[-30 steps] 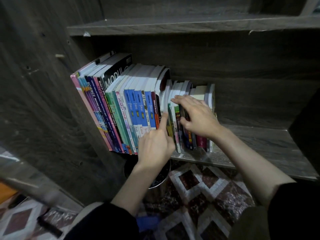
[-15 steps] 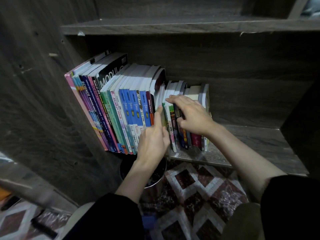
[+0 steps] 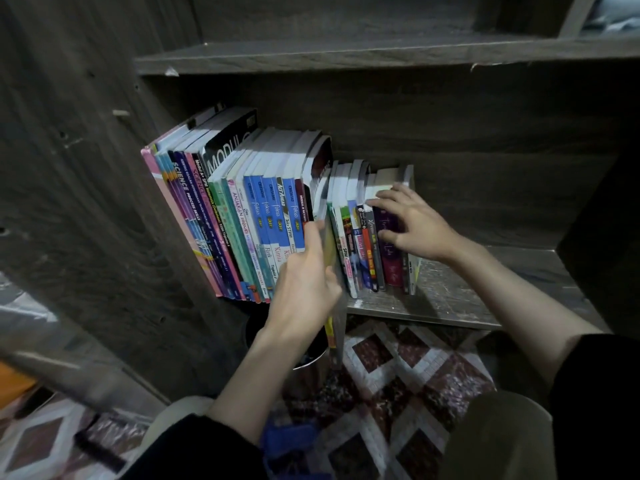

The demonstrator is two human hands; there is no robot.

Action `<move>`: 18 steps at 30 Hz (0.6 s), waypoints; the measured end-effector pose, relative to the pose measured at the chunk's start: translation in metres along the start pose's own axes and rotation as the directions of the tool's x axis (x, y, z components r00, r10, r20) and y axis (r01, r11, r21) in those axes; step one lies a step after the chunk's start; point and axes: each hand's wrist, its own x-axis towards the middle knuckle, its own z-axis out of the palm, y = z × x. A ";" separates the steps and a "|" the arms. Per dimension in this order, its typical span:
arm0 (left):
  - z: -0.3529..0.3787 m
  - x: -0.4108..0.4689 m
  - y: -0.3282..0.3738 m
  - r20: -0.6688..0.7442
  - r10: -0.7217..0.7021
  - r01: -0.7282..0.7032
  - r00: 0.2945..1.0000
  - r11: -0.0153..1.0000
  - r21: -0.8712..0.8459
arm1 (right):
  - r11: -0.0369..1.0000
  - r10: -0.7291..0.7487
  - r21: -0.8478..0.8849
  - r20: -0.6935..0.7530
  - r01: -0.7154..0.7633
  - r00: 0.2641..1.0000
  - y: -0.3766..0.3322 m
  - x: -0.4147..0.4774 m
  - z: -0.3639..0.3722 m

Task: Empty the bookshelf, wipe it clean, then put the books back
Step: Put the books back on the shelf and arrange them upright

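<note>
A dark wooden bookshelf [image 3: 450, 299] holds a row of upright books. Tall school books [image 3: 221, 216] lean at the left, shorter paperbacks [image 3: 363, 244] stand to their right. My left hand [image 3: 304, 282] grips a thin yellow-edged book [image 3: 330, 258] in the middle of the row and has it partly slid out over the shelf's front edge. My right hand [image 3: 412, 223] rests with spread fingers on the tops and spines of the short paperbacks at the row's right end.
The shelf board to the right of the books is bare and scratched. An upper shelf [image 3: 381, 53] runs above. A metal bin [image 3: 308, 362] stands on the patterned floor [image 3: 398, 393] below the shelf edge. A side panel [image 3: 86, 202] closes the left.
My left hand has closed on the thin book and drawn it forward out of the row. My right hand has shifted right along the short paperbacks.
</note>
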 end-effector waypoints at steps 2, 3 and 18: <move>-0.009 -0.009 0.009 0.024 -0.007 0.006 1.000 0.999 0.038 | 1.000 -0.008 -0.025 0.006 0.008 1.000 0.002 0.000 0.002; -0.013 -0.013 0.013 0.036 -0.013 0.011 0.999 0.999 0.053 | 0.999 -0.011 -0.044 0.002 0.011 1.000 0.001 0.001 0.003; -0.017 -0.037 0.049 0.127 0.066 -0.058 0.990 0.996 -0.068 | 0.992 -0.033 -0.122 -0.094 0.021 0.995 0.021 -0.015 -0.002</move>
